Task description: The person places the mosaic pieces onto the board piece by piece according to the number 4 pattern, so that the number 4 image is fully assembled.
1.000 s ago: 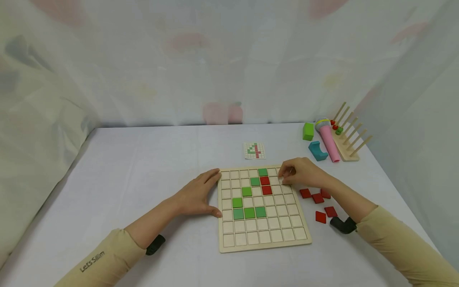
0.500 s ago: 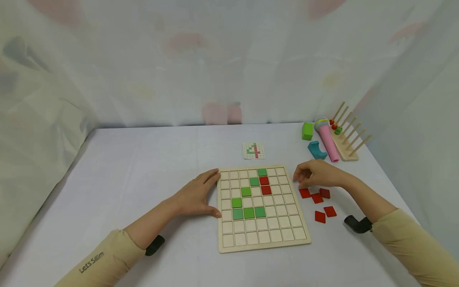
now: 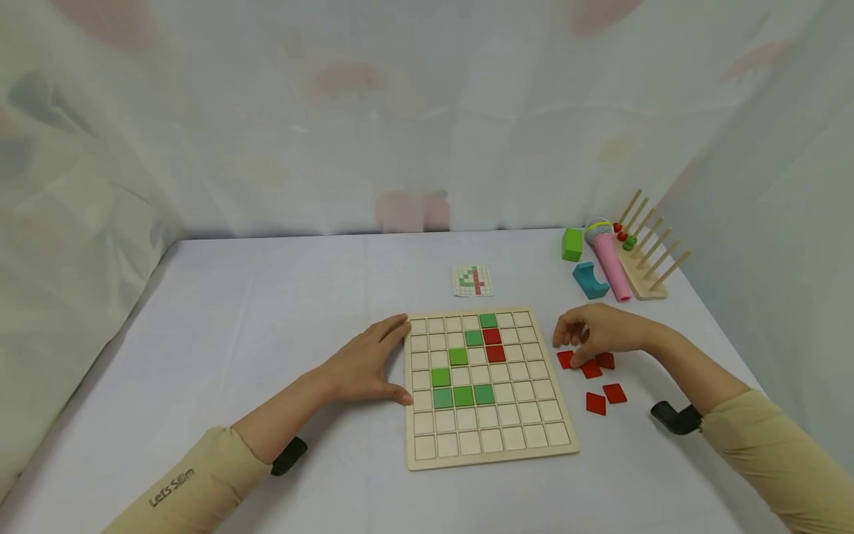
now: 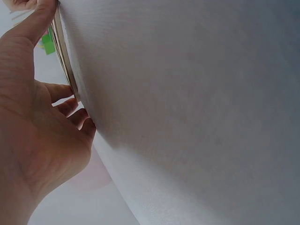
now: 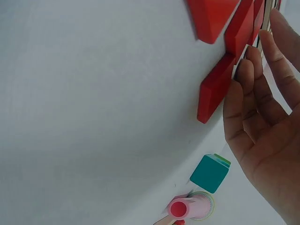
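A wooden grid board (image 3: 563, 445) lies mid-table with several green tiles (image 3: 462, 396) and two red tiles (image 3: 494, 345) set in it. My left hand (image 3: 390, 360) rests flat against the board's left edge (image 4: 63, 47), thumb at the near side and fingers at the far corner. To the right of the board, my right hand (image 3: 587, 334) hovers over several loose red tiles (image 3: 614, 393). In the right wrist view its loosely bent fingers (image 5: 248, 93) touch the edge of one red tile (image 5: 215, 93). Neither hand grips anything.
A small pattern card (image 3: 473, 281) lies beyond the board. At the far right stand a green block (image 3: 571, 244), a teal block (image 3: 590, 280), a pink toy microphone (image 3: 610, 263) and a wooden peg rack (image 3: 647, 271). A pale curtain closes in the table.
My right hand left the board's upper right corner and moved right and nearer, down onto the loose red tiles. The left hand and board have not moved.
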Available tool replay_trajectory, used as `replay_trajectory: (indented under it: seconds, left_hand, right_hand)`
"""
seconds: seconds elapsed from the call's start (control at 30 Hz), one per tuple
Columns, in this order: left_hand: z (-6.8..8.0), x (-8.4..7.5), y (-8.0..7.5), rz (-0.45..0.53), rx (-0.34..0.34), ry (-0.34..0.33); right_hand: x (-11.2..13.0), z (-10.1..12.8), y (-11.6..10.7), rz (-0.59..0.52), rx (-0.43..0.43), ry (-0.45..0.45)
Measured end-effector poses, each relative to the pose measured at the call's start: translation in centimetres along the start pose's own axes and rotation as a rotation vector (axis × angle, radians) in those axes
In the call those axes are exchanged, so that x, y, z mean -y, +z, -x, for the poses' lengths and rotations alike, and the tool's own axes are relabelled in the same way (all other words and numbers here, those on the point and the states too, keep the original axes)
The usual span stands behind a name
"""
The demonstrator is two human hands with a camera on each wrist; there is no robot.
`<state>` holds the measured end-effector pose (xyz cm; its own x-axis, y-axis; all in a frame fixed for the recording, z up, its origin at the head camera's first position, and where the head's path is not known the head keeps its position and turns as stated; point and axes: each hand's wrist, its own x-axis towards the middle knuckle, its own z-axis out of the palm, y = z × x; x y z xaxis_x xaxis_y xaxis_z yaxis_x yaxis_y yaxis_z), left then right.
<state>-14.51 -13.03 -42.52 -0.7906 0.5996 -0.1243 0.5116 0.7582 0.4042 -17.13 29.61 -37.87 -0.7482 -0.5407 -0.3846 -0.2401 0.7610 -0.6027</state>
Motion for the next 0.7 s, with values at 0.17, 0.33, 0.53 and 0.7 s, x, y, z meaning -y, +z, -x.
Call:
replay_trajectory:
  seconds: [0.17,0.33,0.53,0.7]
  left_hand:
    - [-0.02,0.03,0.05,-0.005,-0.001,0.006]
    - [-0.04,0.10,0.10,-0.008,-0.001,0.006]
    - [-0.02,0.09,0.06,-0.005,0.001,0.002]
    - [-0.03,0.14,0.09,-0.005,-0.001,0.006]
  right_hand:
    - [-0.40,-0.08,0.22,-0.010,0.003,-0.037]
    - [-0.52,-0.17,0.37,-0.016,0.010,-0.053]
    - [-0.79,-0.34,0.56,-0.017,0.006,-0.076]
    - [-0.98,-0.52,0.67,-0.006,0.000,-0.090]
